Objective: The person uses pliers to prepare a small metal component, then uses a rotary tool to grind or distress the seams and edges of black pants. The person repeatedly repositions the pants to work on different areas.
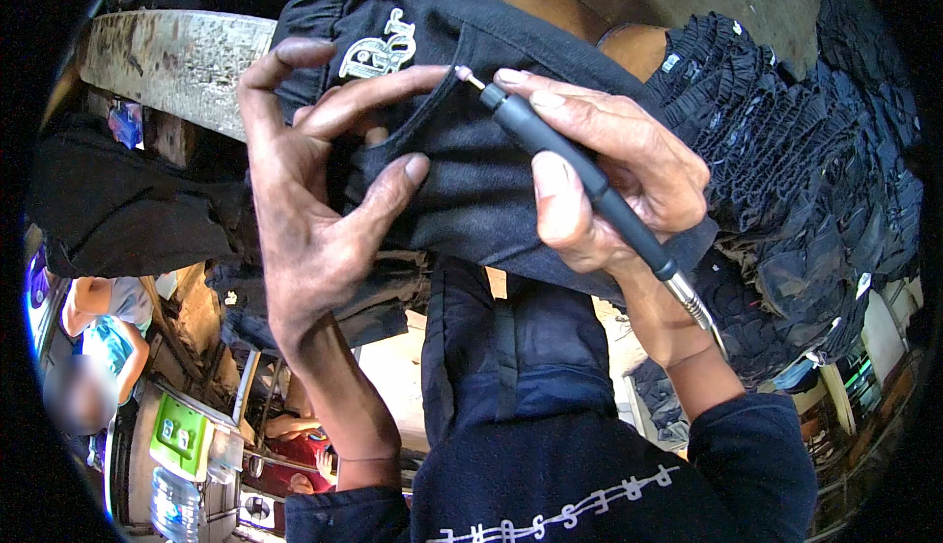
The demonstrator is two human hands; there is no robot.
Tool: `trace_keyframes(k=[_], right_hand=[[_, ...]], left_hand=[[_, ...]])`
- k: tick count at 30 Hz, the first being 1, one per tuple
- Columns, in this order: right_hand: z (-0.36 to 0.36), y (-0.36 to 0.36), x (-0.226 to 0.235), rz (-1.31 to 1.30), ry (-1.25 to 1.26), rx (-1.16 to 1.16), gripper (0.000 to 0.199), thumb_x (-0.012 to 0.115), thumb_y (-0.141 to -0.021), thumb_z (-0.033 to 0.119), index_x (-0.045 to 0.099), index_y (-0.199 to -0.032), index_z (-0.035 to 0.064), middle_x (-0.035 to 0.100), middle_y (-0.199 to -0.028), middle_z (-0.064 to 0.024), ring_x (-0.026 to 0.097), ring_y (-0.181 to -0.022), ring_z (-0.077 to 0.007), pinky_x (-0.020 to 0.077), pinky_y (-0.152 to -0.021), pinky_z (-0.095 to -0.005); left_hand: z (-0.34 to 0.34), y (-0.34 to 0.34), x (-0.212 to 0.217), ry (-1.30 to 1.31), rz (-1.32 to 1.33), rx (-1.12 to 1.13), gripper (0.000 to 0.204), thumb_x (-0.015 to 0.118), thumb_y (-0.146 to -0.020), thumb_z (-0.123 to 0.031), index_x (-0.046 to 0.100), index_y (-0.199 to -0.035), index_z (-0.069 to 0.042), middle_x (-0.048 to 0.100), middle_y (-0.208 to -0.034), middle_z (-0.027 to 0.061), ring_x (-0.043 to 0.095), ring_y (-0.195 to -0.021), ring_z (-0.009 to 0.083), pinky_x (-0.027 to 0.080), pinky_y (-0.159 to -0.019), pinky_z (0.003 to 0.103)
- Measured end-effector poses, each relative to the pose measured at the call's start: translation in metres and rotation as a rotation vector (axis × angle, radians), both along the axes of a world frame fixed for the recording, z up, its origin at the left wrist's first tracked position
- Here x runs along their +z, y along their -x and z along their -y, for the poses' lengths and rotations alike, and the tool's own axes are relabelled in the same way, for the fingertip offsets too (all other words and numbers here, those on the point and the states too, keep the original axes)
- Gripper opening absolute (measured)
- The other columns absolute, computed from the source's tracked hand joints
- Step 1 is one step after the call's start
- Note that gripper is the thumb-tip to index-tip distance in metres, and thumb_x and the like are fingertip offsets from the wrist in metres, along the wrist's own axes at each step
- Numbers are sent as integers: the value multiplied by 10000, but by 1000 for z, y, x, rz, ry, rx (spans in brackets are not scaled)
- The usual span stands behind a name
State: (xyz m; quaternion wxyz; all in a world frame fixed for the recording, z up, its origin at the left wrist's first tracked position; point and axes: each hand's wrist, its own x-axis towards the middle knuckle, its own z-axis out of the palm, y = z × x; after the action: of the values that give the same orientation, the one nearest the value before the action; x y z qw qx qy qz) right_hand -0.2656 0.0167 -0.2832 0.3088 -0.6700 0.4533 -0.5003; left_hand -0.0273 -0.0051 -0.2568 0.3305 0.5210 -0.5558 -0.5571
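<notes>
Two-handed, head view: L hand (319,214) fingers spread wide on blk garment (462,199); R hand (648,165) fingers closed round blk pen-like tool (592,182).
Tool posn: over garment, tip (463,73) by curved pocket edge (417,123) & L index (393,89); contact unclear.
Tool feel: prob. light, stiff; take mid-barrel.
Garment feel: prob. soft, limp; steady nr pocket edge.
Tool axis: diag., tip up-left, metal end (691,299) down-right.

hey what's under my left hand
Part of a black garment with a curved pocket edge shows around your left hand; whatever's directly beneath it is hidden.
</notes>
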Motion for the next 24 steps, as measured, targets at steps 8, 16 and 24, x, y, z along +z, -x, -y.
trace_keyframes(k=[8,16,24], right_hand=[[-1,2,-2,16,-24,3,277,710,-939,12,686,-1202,-71,783,-1176,-291,795,-1090,-339,640,-967,-419],[1,4,-2,-1,-33,7,269,690,-940,-3,697,-1193,-94,782,-1180,-289,791,-1088,-333,637,-977,-416],[0,3,0,0,-85,-19,278,686,-939,-24,695,-1204,-103,783,-1163,-288,793,-1073,-320,645,-963,-404]], left_hand=[[0,0,1,-10,27,-22,902,877,-859,-56,274,-1529,-55,714,-1394,242,648,-1233,241,406,-1123,369],[0,-1,-2,10,32,-37,893,876,-851,-65,278,-1515,-63,718,-1400,238,641,-1243,231,396,-1110,353],[-1,5,-2,36,16,-14,808,763,-794,66,293,-1441,-48,764,-1343,123,587,-984,165,440,-941,306]])
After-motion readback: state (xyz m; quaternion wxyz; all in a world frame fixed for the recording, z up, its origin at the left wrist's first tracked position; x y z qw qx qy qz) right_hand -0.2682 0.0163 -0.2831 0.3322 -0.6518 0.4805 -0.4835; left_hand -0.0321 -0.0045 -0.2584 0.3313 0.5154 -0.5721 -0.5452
